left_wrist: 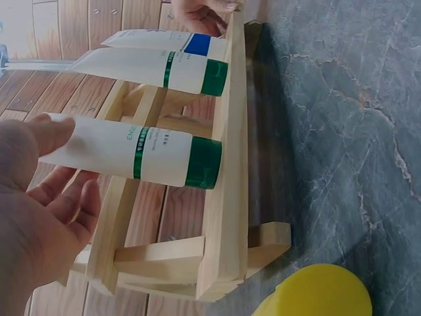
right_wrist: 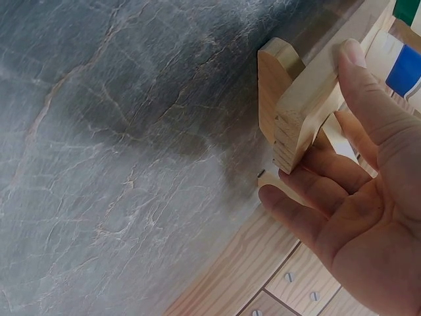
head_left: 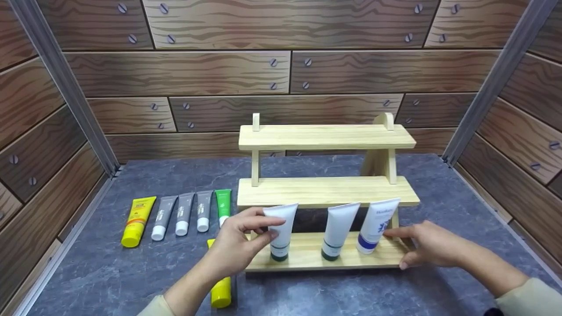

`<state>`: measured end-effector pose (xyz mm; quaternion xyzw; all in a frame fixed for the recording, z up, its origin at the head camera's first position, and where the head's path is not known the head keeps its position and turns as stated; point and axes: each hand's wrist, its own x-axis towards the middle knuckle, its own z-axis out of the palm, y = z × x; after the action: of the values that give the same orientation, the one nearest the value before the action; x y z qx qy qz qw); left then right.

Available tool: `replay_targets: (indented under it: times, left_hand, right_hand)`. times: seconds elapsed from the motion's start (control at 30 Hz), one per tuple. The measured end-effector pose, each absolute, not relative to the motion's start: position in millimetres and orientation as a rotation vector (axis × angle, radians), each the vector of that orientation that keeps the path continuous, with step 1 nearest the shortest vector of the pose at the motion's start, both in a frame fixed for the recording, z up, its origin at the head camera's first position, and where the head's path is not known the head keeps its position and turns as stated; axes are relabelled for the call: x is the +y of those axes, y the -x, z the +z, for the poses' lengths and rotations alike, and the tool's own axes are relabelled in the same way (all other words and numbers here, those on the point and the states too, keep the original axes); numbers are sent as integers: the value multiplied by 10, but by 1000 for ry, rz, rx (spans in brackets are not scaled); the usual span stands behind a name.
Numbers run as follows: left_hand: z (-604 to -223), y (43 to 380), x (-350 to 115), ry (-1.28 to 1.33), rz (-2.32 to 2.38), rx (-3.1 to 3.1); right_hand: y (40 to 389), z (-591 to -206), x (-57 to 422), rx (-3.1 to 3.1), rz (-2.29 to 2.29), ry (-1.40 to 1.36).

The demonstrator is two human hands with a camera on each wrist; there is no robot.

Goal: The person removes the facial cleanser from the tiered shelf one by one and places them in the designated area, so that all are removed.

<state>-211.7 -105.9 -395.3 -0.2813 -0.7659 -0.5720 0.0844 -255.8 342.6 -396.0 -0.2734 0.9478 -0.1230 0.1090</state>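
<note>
My left hand [head_left: 240, 240] pinches the upper part of a white tube [head_left: 284, 235] between thumb and fingers. This tube stands cap down on the lowest shelf of a wooden three-tier rack [head_left: 325, 137], at its left end; its dark green cap [left_wrist: 204, 163] meets the board in the left wrist view. Another white tube with a green cap [head_left: 340, 232] stands right of the middle, and beside it a white tube with a blue band [head_left: 378, 224]. My right hand [head_left: 432, 245] holds the right end of the lowest shelf, thumb [right_wrist: 355, 56] on the front edge, fingers behind.
Left of the rack lie a yellow tube [head_left: 139, 219], several grey tubes [head_left: 184, 213] with white caps and a green tube [head_left: 224, 204]. Another yellow tube [head_left: 221, 293] lies partly beneath my left forearm. Wood-patterned walls [head_left: 228, 72] enclose the dark marbled table [head_left: 96, 267].
</note>
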Motion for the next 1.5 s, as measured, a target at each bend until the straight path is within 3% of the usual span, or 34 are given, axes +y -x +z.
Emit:
replay_targets:
  times: [0.3,0.67,0.93,1.5]
  left_hand:
    - [-3953,2083,-1106,809,-1710,-2200]
    - [-3792,1937,-1486,711,-1672,-2173]
    - [-3654,1794,-1819,563,-1633,-2150]
    - [-3685,1707,-2255,147,-1629,-2306]
  right_hand:
    - [2563,-3951,3415,2793,-329,741]
    - [2561,-3948,3408,2810,-313,718]
    - [2561,-3974,3429,2814,-359,855]
    - [2567,-3969,3425,2811,-333,785]
